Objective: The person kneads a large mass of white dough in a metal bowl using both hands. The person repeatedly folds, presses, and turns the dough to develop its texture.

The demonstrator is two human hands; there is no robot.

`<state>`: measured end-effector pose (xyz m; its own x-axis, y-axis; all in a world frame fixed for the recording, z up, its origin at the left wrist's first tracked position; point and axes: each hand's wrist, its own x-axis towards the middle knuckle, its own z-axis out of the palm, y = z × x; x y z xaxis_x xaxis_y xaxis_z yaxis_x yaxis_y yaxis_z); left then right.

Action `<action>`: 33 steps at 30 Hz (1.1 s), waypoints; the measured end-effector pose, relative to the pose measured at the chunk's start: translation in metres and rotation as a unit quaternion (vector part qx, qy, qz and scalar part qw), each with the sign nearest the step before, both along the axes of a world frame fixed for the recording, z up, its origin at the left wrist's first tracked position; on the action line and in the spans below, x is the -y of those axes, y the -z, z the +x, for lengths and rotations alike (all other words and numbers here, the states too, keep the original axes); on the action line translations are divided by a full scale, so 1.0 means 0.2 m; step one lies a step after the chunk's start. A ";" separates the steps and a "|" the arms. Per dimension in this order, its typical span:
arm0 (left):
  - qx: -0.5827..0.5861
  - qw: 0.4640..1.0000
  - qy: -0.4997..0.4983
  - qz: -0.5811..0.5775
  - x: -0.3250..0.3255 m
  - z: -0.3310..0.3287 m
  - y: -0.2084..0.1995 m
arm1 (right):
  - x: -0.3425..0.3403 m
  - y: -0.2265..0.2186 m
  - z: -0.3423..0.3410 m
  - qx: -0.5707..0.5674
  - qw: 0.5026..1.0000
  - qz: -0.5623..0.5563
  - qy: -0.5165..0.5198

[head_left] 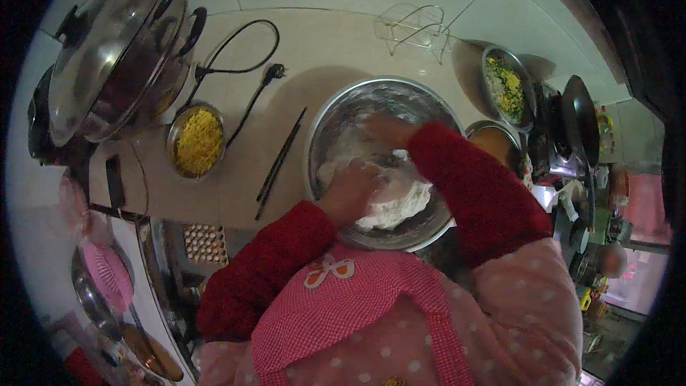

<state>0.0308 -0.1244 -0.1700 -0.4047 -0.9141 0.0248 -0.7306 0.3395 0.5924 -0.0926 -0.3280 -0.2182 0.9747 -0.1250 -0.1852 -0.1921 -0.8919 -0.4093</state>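
A large metal bowl [312, 146] stands in front of me, its inner wall smeared with flour. A pale, floury mass of dough [396, 207] lies in its near right part. My left hand [351, 189] is in the bowl against the left side of the dough, its fingers curled onto it. Further in, toward the far wall, my right hand [388, 131] reaches across above the loose flour; its fingers are smeared by motion and partly lost in the dim bowl. Red sleeves cover both forearms.
Left of the bowl lie dark chopsticks [281, 164], a bowl of yellow crumbled food [199, 141], a plugged cable [246, 104] and a big lidded pot [107, 57]. To the right are a small bowl [493, 144], a bowl of chopped greens [507, 89] and a wok [580, 121]. A wire rack [418, 28] stands behind.
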 end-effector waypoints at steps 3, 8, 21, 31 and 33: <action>0.009 1.000 -0.003 0.002 -0.01 0.02 -0.06 | -0.07 -0.26 -0.31 -0.052 0.997 0.040 0.029; 0.060 0.998 0.012 -0.015 0.00 0.01 -0.09 | -0.04 -0.19 -0.02 -0.089 0.992 0.083 -0.043; 0.031 0.999 -0.005 -0.044 0.00 -0.03 -0.03 | -0.07 -0.23 -0.01 -0.101 0.990 0.094 -0.017; 0.037 0.998 -0.007 -0.048 -0.01 -0.02 -0.07 | -0.01 0.07 -0.24 -0.155 0.963 -0.221 -0.007; 0.029 0.999 -0.008 -0.034 0.00 -0.03 -0.05 | -0.02 0.15 -0.13 -0.130 0.987 -0.087 0.034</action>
